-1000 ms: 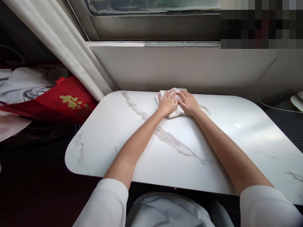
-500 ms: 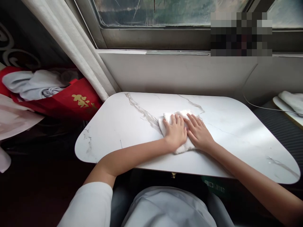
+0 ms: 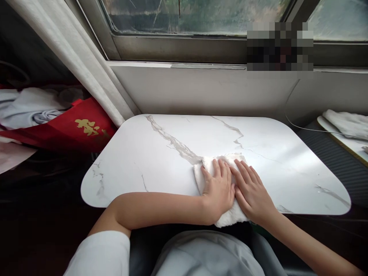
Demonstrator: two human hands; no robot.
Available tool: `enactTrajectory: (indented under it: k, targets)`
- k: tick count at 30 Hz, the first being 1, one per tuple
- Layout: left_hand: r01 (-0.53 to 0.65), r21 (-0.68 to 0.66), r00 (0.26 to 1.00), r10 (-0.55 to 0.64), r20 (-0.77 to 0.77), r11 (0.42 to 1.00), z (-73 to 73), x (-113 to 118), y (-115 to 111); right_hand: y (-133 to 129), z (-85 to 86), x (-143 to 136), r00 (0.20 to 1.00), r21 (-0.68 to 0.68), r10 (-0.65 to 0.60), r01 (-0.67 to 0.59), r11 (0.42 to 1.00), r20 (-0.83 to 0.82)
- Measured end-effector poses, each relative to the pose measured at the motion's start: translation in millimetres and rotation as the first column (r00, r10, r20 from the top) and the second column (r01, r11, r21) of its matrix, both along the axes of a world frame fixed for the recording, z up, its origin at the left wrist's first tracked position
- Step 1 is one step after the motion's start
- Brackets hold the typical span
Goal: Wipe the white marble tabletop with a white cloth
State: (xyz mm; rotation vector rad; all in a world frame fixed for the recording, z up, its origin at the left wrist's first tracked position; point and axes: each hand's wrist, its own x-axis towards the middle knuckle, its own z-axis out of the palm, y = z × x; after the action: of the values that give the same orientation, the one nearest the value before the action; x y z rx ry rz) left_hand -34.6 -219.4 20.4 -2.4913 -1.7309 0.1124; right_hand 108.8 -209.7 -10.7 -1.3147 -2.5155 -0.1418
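A white fluffy cloth [image 3: 207,163] lies folded on the white marble-patterned table [image 3: 138,153], its lower end reaching past the front edge. My left hand [image 3: 219,188] presses flat on it with fingers stretched forward. Beside that hand, touching or almost touching it, my right hand [image 3: 254,189] also lies flat, its fingers out over the cloth's right side. Both palms face down, and they hide much of the cloth.
A red bag [image 3: 66,124] stuffed with pale clothing stands left of the table, by a light curtain [image 3: 86,65]. A window [image 3: 195,17] and sill run behind. At right, a thin cable [image 3: 304,129] hangs near a board bearing another white cloth [image 3: 349,122].
Both hands have moved toward my body with the cloth under them, from mid-table to the front edge. The camera view has shifted slightly.
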Motion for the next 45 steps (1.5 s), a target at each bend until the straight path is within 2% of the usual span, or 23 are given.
enactTrajectory:
  k: [3, 6, 12, 15, 18, 22, 26, 31, 37, 41, 45]
  targets:
    - [0.034, 0.006, 0.998, -0.034, 0.050, 0.999, -3.4, -13, 11, 14, -2.5, -8, 1.000, -0.006, -0.008, 0.008, 1.000, 0.005]
    - [-0.021, -0.009, 0.994, 0.022, 0.107, 1.000, -5.1, -28, 34, 40, -2.9, -23, 1.000, -0.031, 0.007, -0.007, 1.000, 0.003]
    - [-0.173, -0.103, 0.947, 0.194, 0.254, 0.980, -10.7, -66, 114, 127, 1.3, -72, 0.999, -0.046, -0.018, 0.017, 0.999, -0.040]
    - [-0.224, -0.043, 0.913, 0.225, 0.342, 0.974, -16.0, -89, 153, 171, 0.9, -97, 0.997, -0.037, -0.007, 0.004, 0.999, -0.080]
    - [-0.269, 0.006, 0.888, 0.246, 0.388, 0.963, -19.7, -107, 183, 206, -1.2, -116, 0.994, -0.039, 0.015, -0.019, 0.999, -0.107]
    - [-0.294, 0.033, 0.873, 0.254, 0.417, 0.955, -20.8, -117, 213, 237, -2.0, -131, 0.992, -0.029, -0.005, 0.002, 1.000, -0.124]
    - [-0.327, 0.038, 0.858, 0.280, 0.430, 0.944, -20.5, -119, 232, 255, -0.5, -137, 0.991, -0.033, -0.023, 0.019, 0.999, -0.129]
    - [-0.348, 0.027, 0.849, 0.302, 0.434, 0.937, -22.6, -120, 240, 263, -1.4, -138, 0.987, -0.051, -0.023, 0.015, 0.999, -0.159]
    - [-0.352, 0.012, 0.858, 0.317, 0.404, 0.936, -23.0, -117, 231, 253, -2.4, -135, 0.992, -0.052, -0.029, 0.023, 0.998, -0.125]
    - [-0.338, -0.007, 0.877, 0.318, 0.361, 0.941, -19.9, -112, 206, 227, -0.4, -130, 0.997, -0.061, -0.026, 0.022, 0.998, -0.077]
    - [-0.285, -0.010, 0.905, 0.272, 0.327, 0.958, -17.6, -102, 160, 178, 0.0, -115, 0.999, -0.031, -0.031, 0.029, 0.999, -0.039]
